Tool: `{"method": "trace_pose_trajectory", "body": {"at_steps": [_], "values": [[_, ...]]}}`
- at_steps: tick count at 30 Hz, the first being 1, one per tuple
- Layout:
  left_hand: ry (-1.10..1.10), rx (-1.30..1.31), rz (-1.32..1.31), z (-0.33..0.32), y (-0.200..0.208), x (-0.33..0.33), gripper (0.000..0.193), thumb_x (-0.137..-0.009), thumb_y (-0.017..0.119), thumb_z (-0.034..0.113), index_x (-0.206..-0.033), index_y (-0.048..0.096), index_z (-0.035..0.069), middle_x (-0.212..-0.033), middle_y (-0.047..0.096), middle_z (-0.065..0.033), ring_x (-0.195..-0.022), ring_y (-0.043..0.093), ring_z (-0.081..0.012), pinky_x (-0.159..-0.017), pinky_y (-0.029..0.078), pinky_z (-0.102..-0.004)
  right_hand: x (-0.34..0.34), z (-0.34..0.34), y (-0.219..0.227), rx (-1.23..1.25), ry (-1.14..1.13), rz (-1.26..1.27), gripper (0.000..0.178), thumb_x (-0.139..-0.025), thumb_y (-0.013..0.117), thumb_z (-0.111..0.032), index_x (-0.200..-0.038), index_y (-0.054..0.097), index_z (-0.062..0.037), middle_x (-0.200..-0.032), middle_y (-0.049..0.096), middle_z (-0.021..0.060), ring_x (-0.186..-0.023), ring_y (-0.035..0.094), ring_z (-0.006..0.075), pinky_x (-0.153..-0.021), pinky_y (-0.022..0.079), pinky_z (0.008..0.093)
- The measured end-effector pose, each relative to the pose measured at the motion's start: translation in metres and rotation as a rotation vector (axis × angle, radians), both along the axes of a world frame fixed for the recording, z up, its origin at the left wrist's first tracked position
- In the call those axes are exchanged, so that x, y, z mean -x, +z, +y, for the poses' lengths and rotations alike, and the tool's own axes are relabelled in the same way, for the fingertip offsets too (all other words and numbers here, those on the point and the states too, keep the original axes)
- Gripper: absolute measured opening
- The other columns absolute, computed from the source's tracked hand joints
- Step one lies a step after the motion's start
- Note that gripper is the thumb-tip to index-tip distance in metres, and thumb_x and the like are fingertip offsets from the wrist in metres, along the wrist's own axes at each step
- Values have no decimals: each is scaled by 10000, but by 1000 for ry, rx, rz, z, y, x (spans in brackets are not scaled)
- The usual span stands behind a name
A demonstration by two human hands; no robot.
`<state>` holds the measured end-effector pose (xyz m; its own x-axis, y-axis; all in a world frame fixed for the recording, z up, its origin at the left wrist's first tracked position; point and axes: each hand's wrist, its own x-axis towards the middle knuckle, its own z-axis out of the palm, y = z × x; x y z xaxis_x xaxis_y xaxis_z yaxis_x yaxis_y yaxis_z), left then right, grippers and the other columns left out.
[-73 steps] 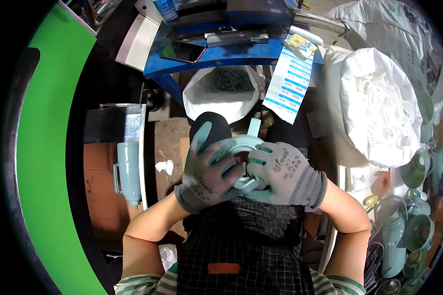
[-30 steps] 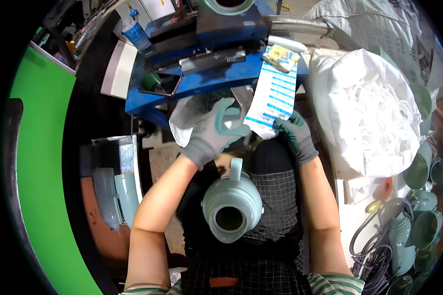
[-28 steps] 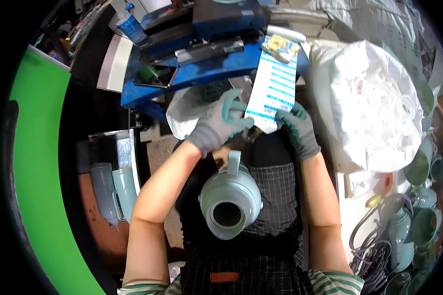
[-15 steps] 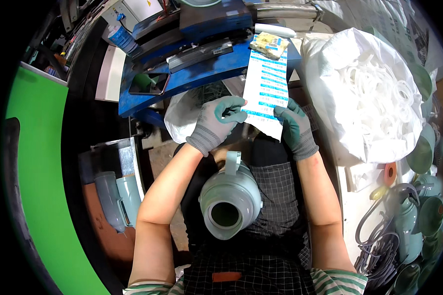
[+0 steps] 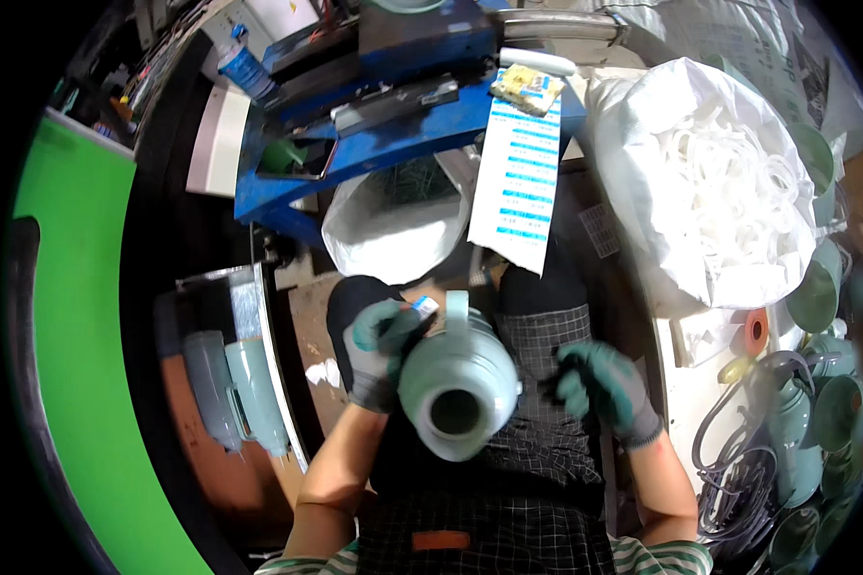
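Note:
A pale green flask-like jug point(image 5: 484, 393) with a handle and a round dark mouth is held upright between my knees. At its left side is my left hand point(image 5: 376, 350) in a grey and green glove, its fingers closed on a small blue-and-white sticker label point(image 5: 424, 307). My right hand point(image 5: 609, 393), gloved the same way, is over my right thigh, apart from the jug. Its fingers are loosely bent and apart, a little blurred, with nothing visible in them. Beyond the jug, a label sheet point(image 5: 513, 192) hangs from the blue bench, weighted by a yellowish block point(image 5: 527, 88).
A white sack of white rings point(image 5: 729, 192) stands at the right, above grey cords point(image 5: 738, 479) and green jug parts point(image 5: 801, 431). An open white bag point(image 5: 393, 240) sits below the blue bench point(image 5: 384, 149), which bears a phone point(image 5: 297, 158). More jug bodies point(image 5: 254, 393) lie at the left.
Both hands have left the label sheet and moved down toward me. My left hand has brought a small label to the jug; my right hand has moved over my right thigh.

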<state>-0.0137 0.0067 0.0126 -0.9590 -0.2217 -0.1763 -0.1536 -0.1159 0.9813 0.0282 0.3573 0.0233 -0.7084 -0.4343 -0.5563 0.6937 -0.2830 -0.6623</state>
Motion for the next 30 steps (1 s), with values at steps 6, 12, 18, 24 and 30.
{"method": "trace_pose_trajectory", "body": {"at_steps": [6, 12, 18, 24, 30], "values": [[-404, 262, 520, 76, 27, -67, 171, -810, 812, 130, -973, 771, 98, -940, 775, -55, -825, 749, -217, -781, 597, -355, -103, 1, 16, 364, -20, -443, 1010, -948, 745, -506, -1653, 184, -49, -1496, 529, 206, -1248, 659, 337, -958, 616, 461], [6, -248, 243, 41, 70, -74, 95, -942, 721, 46, -1034, 735, 65, -942, 739, -72, -864, 699, -149, -782, 569, -308, -113, -25, 6, -351, 51, 507, 1224, -758, 943, -333, -1655, 174, -13, -1569, 447, 147, -1389, 506, 252, -1150, 441, 389], [88, -347, 101, -17, 44, -59, 150, -959, 776, 166, -1029, 749, 37, -824, 700, -46, -718, 637, -126, -636, 505, -252, -112, -44, 16, -794, 133, 864, 1366, -691, 976, -403, -1641, 88, 16, -1534, 477, 259, -1331, 596, 339, -1077, 528, 442], [7, -368, 46, -25, 35, -67, 133, -968, 724, 121, -1057, 703, 24, -881, 691, -51, -719, 620, -105, -604, 486, -226, -118, -50, 7, -897, 150, 968, 1392, -663, 991, -406, -1633, 94, 33, -1470, 537, 278, -1239, 663, 378, -1028, 562, 462], [-39, 161, -81, -57, 9, -73, 260, -919, 761, 65, -1156, 664, 17, -997, 697, -59, -820, 659, -129, -696, 558, -260, -126, -47, -6, -907, 137, 971, 1364, -644, 1001, -368, -1630, 150, 34, -1502, 498, 275, -1280, 627, 363, -1057, 534, 466]]}}
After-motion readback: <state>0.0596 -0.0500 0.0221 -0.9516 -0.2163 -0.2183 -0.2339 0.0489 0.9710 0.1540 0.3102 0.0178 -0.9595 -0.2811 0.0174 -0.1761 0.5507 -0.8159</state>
